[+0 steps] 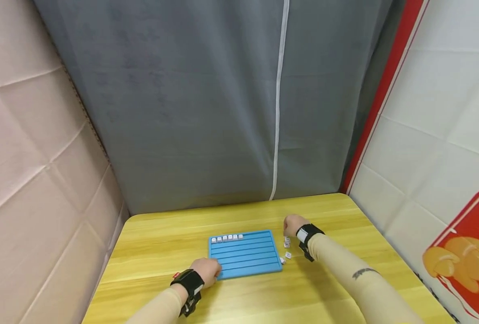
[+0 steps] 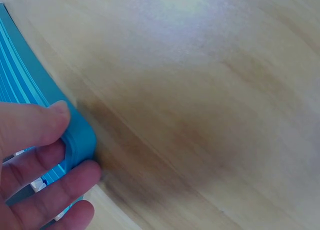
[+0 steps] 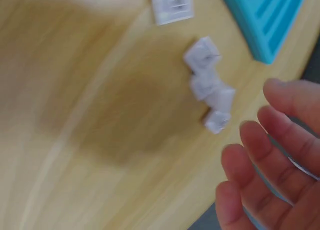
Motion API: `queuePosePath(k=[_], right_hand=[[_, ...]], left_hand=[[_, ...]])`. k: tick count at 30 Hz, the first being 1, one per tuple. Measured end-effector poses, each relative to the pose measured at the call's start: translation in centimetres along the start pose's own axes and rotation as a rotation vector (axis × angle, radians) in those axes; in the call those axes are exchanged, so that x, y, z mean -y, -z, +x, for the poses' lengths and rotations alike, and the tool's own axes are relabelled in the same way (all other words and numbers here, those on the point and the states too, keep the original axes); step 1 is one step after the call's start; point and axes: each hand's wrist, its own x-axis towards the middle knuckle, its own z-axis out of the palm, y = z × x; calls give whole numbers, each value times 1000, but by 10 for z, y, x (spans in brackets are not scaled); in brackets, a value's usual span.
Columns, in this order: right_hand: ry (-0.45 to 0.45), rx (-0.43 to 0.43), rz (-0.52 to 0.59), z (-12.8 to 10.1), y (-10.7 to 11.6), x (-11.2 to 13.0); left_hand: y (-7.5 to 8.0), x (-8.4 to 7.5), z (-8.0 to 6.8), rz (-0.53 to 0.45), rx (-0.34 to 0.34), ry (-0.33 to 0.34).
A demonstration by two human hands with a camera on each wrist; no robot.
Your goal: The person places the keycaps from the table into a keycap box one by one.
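1. My cream fabric right sleeve is spanning in from 5 o'clock, nearest the head camera.
2. My left hand is pinching the blue, ridged rectangular board at its 8 o'clock corner, thumb on top, fingers round the edge.
3. At the board's 2 o'clock, my right hand is curving its fingers loosely, thumb just apart from the index.
4. Beside it, loose white square tiles are lying at 3 to 4 o'clock on the yellow wood-grain table.
5. Six white square row tiles are lining the board's 11 o'clock groove.
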Motion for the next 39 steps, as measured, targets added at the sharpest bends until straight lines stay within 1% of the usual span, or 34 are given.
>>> queuePosePath(k=[2,5,8,10,15,20,25,29,33,36,39], right_hand=[[14,15,-39,-3,-5,-2],[70,36,-104,-5,-15,-3],[132,24,-172,-7,-25,-2],[155,7,-217,-7,-30,-1],[183,-25,-282,-9,-39,1],[198,-32,-350,-11,-44,3],[216,-50,-380,-12,-44,5],[233,-87,-403,-12,-44,7],[233,-106,-415,-11,-45,8],[231,-99,-403,-11,-44,8],[219,-80,-360,-10,-41,10]], left_hand=[[2,0,-1,-6,13,11],[1,1,-2,-9,25,23],[-3,2,-2,-6,35,34],[-7,3,-2,-4,40,37],[-16,5,1,8,51,47],[-17,3,2,1,48,51],[-14,2,2,6,46,46],[-10,2,3,5,47,48],[-6,1,3,1,49,50],[-4,0,2,-2,52,52],[-3,-1,1,-1,50,53]])
